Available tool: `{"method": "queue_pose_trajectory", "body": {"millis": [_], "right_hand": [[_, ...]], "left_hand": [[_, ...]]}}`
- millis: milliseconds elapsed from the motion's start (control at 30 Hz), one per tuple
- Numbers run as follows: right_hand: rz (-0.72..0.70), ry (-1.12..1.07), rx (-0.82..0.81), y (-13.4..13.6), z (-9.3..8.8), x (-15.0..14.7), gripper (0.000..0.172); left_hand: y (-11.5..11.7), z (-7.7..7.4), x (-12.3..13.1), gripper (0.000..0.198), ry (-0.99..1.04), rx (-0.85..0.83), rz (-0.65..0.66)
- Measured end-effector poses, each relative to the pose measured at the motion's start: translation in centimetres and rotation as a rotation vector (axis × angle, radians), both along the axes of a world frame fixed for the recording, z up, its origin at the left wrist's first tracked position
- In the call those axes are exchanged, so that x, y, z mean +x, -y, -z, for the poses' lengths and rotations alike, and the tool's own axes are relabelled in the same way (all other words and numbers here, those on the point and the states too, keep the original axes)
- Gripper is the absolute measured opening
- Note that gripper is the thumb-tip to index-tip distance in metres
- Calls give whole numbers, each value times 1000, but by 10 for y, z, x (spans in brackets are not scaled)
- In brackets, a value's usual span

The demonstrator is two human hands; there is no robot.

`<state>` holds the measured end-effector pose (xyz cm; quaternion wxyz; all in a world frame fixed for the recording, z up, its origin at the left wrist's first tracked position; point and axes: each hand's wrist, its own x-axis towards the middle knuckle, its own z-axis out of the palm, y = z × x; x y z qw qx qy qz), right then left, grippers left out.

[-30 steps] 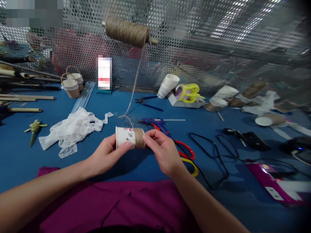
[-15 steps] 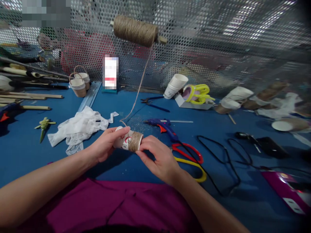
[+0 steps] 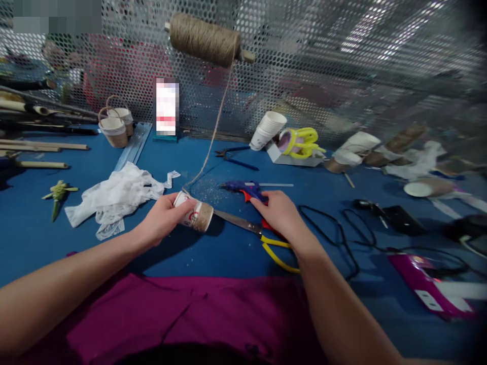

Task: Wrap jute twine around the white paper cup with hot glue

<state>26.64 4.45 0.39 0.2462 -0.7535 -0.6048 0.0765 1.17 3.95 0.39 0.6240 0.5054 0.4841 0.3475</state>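
My left hand (image 3: 167, 215) grips a printed paper cup (image 3: 187, 207) lying on its side, thumb on top. Jute twine (image 3: 204, 218) is wound round the cup's rim end, which points right. A strand (image 3: 213, 137) runs from the cup up to the twine spool (image 3: 205, 40). On the right, my right hand (image 3: 279, 215) is closed around the handle of a blue glue gun (image 3: 241, 186) with a red trigger; its fingers are partly hidden. Beneath that hand lie scissors (image 3: 243, 222) with red and yellow handles, their blade tips close to the cup.
White lace (image 3: 122, 195) lies left of the cup. Behind are pliers (image 3: 238, 158), stacked cups (image 3: 268, 129), a box (image 3: 292, 154) with yellow-handled scissors, and two twine-wrapped cups (image 3: 114, 133). A black cable (image 3: 335, 228) and purple power strip (image 3: 422, 284) lie right. Perforated metal (image 3: 304, 61) stands behind.
My right hand has left the twine-wrapped end of the cup and moved right to the glue gun. My left hand still holds the cup, now tilted slightly. The view has shifted a little.
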Motion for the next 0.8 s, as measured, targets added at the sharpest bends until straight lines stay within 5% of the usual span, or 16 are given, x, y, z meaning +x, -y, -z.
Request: {"method": "queue_pose_trajectory", "body": {"millis": [300, 433, 533, 800], "right_hand": [[84, -202, -102, -2, -1, -1, 24], [-27, -590, -63, 19, -23, -7, 34], [-103, -854, -205, 33, -40, -14, 25], [-404, -603, -280, 51, -49, -38, 22]], "left_hand": [[-6, 8, -3, 29, -214, 42, 111], [-8, 5, -4, 27, -247, 77, 110], [-11, 1, -5, 28, -286, 103, 104], [-15, -6, -9, 27, -279, 68, 153]]}}
